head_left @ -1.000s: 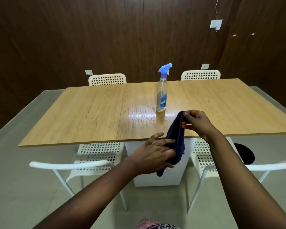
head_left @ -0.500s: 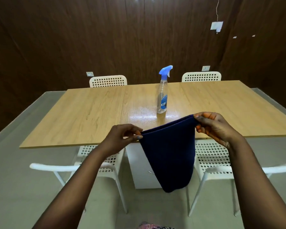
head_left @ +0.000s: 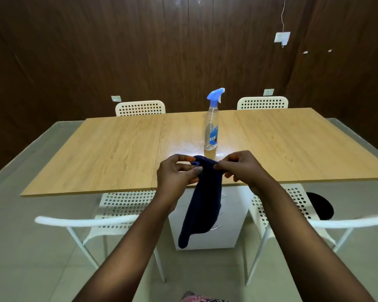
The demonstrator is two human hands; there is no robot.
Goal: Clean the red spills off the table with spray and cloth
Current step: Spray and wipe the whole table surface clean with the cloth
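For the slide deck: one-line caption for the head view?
Both hands, left hand and right hand, pinch a dark blue cloth above the wooden table; spray bottle stands upright behind.

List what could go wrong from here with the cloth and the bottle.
1. The dark blue cloth hangs in the air from the pinching left hand and right hand; a weak grip might drop it on the floor.
2. The upright spray bottle stands just beyond both hands; swinging the cloth forward could topple it.
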